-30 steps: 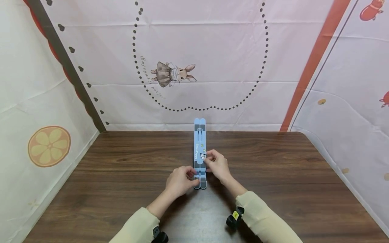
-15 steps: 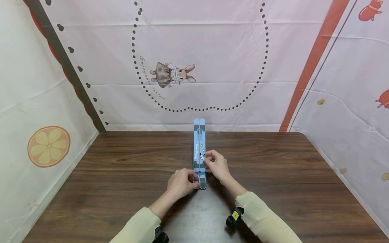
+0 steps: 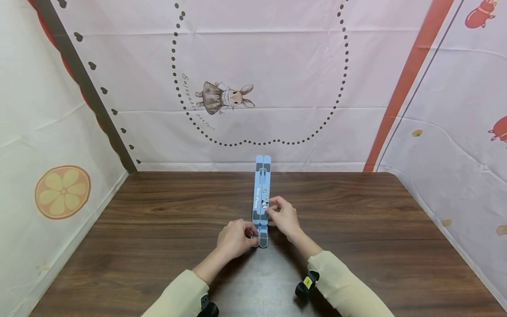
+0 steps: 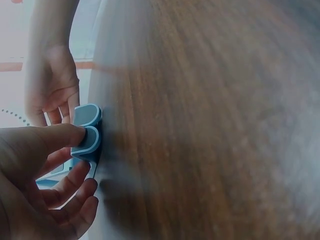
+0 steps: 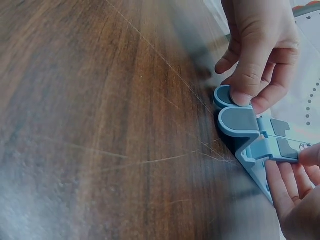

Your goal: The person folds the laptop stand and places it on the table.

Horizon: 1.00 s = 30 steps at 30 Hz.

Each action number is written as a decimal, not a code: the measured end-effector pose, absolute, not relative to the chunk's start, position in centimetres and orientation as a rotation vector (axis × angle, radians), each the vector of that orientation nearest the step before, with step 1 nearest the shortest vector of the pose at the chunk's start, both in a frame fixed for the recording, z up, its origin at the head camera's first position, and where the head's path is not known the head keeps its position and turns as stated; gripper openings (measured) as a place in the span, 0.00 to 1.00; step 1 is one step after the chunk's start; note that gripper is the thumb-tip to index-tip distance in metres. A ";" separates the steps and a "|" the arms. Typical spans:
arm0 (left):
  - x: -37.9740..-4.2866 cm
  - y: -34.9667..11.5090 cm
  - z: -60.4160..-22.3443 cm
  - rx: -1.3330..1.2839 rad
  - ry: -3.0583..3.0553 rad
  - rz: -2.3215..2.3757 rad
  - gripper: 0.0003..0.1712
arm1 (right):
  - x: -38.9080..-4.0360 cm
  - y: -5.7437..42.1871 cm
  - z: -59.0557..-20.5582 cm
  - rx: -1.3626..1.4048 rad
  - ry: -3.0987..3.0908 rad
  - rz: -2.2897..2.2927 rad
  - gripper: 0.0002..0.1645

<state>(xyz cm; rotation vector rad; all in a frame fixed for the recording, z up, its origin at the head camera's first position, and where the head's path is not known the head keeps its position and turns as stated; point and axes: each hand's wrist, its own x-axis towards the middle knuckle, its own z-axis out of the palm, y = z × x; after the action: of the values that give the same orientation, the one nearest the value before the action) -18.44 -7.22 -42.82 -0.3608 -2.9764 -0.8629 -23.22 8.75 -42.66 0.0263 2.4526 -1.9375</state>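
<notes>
A folded light-blue laptop stand point(image 3: 260, 180) with grey pads, lettering and a small cartoon print lies lengthwise on the table, pointing away from me. My left hand point(image 3: 234, 237) pinches the near end of its left bar; in the right wrist view the thumb presses on the grey pad point(image 5: 225, 94) there. Along the right edge, around mid-length, my right hand point(image 3: 284, 216) grips the other bar between thumb and fingers. From the left wrist view, the two rounded bar ends point(image 4: 87, 115) sit side by side, with left fingers beneath one.
The brown wood-grain table point(image 3: 166, 207) extends to both sides and towards me. Behind it hangs a pale printed cloth point(image 3: 285, 79) with a rabbit figure, and more cloth stands at left and right. Each wrist carries a small black camera point(image 3: 303, 289).
The left hand has shifted slightly from beside the stand onto the near left bar end. The stand has turned a little, its far end moving right. The right hand keeps nearly the same place.
</notes>
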 end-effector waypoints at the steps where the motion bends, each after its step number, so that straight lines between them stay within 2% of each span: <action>1: -18.5 -7.3 -42.8 -0.365 -2.978 -0.863 0.07 | -23.2 8.8 -42.7 0.030 2.454 -1.936 0.14; 21: -19.1 -7.9 -42.6 -0.455 -2.986 -0.859 0.06 | -23.0 9.2 -42.5 0.087 2.454 -1.909 0.11; 30: -18.7 -7.8 -42.7 -0.401 -2.986 -0.875 0.06 | -23.0 9.4 -42.6 0.082 2.461 -1.887 0.09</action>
<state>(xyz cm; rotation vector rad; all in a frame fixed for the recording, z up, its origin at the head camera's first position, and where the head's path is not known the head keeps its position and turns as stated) -18.73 -7.77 -42.65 -0.4008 -2.9863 -0.8752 -22.98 9.42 -42.57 0.0819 2.4613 -1.8874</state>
